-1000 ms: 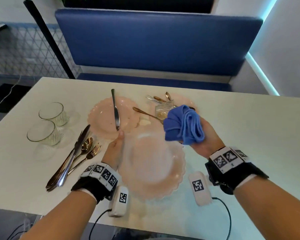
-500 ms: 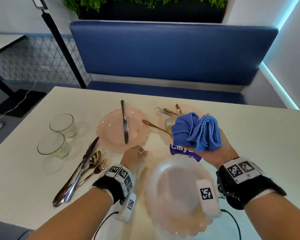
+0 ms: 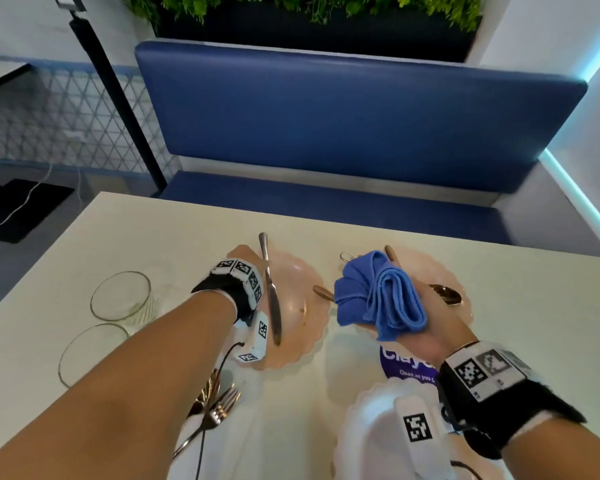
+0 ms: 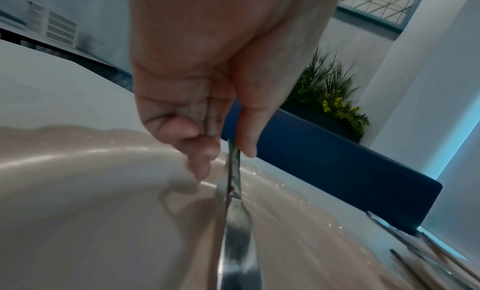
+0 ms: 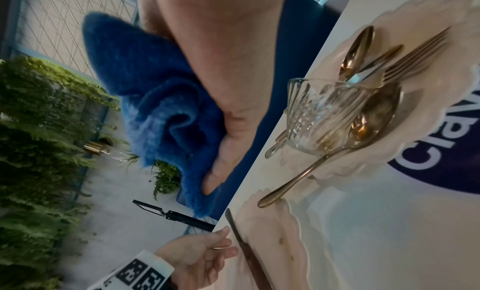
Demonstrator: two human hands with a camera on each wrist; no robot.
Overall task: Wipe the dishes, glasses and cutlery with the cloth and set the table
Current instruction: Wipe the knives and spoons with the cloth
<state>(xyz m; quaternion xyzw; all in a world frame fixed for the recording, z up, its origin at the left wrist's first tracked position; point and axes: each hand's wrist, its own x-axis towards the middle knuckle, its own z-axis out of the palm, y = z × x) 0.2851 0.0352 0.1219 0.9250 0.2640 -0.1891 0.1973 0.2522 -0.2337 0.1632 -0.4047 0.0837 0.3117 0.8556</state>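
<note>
My left hand reaches over a pink scalloped plate and pinches the handle of a steel knife between thumb and fingers. The blade still lies on the plate. In the head view my wristband hides those fingers. My right hand, palm up above the table, holds a bunched blue cloth. Another pink plate lies at the near edge below my right wrist. A third plate, behind the cloth, carries a ribbed glass and gold cutlery.
Two clear glasses stand at the left of the white table. A fork and spoon lie under my left forearm. A purple sticker is on the tabletop. A blue bench runs along the far side.
My left hand let go of the near plate, which now lies at the table's front edge, and moved forward to take the knife handle. The right hand keeps the cloth.
</note>
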